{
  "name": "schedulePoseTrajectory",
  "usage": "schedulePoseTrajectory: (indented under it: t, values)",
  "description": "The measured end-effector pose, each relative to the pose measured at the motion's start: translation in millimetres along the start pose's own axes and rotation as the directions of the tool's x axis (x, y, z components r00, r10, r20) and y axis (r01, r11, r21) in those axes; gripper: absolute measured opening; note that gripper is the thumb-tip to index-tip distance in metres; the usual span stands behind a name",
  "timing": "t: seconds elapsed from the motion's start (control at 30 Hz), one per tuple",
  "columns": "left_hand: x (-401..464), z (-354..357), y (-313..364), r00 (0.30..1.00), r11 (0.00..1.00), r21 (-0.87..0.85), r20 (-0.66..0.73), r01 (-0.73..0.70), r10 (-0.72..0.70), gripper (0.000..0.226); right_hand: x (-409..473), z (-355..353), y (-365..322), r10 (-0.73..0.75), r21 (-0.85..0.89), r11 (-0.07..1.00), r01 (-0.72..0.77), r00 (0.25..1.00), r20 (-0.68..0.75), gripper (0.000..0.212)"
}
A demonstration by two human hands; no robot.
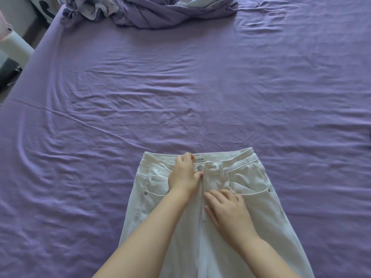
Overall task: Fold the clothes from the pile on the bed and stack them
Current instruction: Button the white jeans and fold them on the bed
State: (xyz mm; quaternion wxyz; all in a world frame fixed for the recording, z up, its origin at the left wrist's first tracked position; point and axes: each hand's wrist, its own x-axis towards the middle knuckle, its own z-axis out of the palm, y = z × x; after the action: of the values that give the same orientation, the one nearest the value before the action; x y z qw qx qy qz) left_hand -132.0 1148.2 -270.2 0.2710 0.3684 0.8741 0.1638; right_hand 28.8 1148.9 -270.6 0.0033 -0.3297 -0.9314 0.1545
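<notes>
Lying flat on the bed [200, 97], white jeans [261, 207], fly undone. Left hand [183, 175] pinches the waistband; right hand [226, 209] rests there, fingers relaxed and apart.

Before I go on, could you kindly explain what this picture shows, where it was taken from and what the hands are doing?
There is no machine here: a person works with two bare hands, and the one picture comes from a wide-angle camera on their head, looking forward and down. In front lies a bed with a wrinkled purple sheet. White trousers are spread flat on it, front up, waistband away from the person, waist button undone. The left hand grips the waistband beside the button, fingers curled over the edge. The right hand rests on the cloth by the fly, fingers fairly straight; it holds nothing. At the far edge lies a bunched purple cover. No folded stack is in view.
</notes>
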Motion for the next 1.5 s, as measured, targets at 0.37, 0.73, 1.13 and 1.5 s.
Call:
schedulePoseTrajectory:
  t: [0.37, 0.73, 1.13, 1.5]
  values:
    - [22, -17, -4, 0.987, 0.927, 0.339, 0.061, -0.158, 0.146, 0.039, 89, 0, 26, 0.015, 0.146, 0.989, -0.025, 0.998, 0.066, 0.054]
    - [25, -9, -11, 0.984, 0.926, 0.333, 0.098, -0.176, 0.152, 0.035, 90, -3, 25, 0.118, 0.147, 0.982, -0.12, 0.993, 0.022, 0.035]
    - [22, -23, -12, 0.98, 0.987, 0.108, 0.171, -0.121, 0.102, 0.025, 76, -18, 26, 0.076, 0.305, 0.952, -0.015, 0.979, -0.188, 0.006]
    - [20, -26, 2, 0.956, 0.974, -0.192, 0.287, 0.119, -0.06, 0.026, 75, -35, 11, -0.02, 0.239, 0.967, 0.084, 0.965, -0.26, 0.003]
